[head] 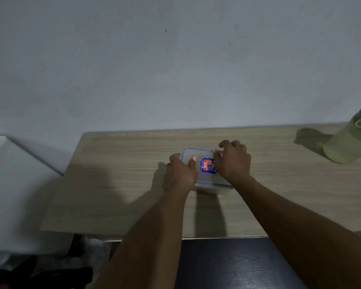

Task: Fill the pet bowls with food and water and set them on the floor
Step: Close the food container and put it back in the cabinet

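The left hand [180, 173] and right hand [233, 161] grip opposite sides of a clear, blue-rimmed rectangular plastic container [202, 155]. It rests on a pale wooden table [123, 184].

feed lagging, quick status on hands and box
Left grip holds the box, left side. Right grip curled on its far right edge. Lid on. Jug off right.

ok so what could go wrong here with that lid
The right hand curls at the lid's far right edge while the left hand grips the container; if the lid gives suddenly, it could jerk and spill its contents, which I cannot make out. The green jug stands on the table to the right, so a backward swing of that arm might knock it.
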### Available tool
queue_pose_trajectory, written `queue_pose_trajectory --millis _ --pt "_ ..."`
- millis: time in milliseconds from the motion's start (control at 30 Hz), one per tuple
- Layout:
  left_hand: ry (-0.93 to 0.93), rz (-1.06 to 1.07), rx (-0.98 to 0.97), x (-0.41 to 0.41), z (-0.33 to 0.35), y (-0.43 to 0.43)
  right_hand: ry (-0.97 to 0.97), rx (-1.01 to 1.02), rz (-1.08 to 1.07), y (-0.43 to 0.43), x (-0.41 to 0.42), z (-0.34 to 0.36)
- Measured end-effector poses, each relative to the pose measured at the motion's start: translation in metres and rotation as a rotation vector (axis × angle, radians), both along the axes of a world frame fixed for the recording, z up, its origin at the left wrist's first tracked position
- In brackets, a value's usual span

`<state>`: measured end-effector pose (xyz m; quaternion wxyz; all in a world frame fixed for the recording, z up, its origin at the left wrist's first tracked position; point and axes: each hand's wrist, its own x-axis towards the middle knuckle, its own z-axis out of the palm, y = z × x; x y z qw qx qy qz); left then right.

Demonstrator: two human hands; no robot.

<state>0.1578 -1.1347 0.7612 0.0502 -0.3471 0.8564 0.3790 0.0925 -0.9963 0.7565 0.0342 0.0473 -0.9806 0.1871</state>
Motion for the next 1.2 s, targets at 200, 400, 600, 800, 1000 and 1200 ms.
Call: queue_pose_trajectory --millis 200,400,600,800,1000,1200 --pt "-0.029 0.013 0.021 -0.002 -0.002 -0.001 -0.036 -0.116 -0.388 0.017 0.039 -0.005" --pt "-0.032 0.014 0.033 -0.003 -0.004 -0.003 -0.036 -0.274 -0.321 0.013 0.032 -0.011" --pt "-0.026 0.025 0.063 -0.005 -0.009 -0.005 -0.051 -0.302 -0.285 0.015 0.027 -0.016" --pt "0.027 0.04 0.152 -0.003 -0.011 -0.004 -0.106 -0.316 -0.235 0.021 0.023 -0.012" --pt "0.202 -0.068 0.175 0.03 -0.014 -0.015 -0.269 -0.546 -0.149 0.051 0.02 -0.015" --pt "0.261 -0.136 0.131 0.047 -0.017 -0.014 -0.202 -0.548 -0.102 0.054 0.037 -0.016"
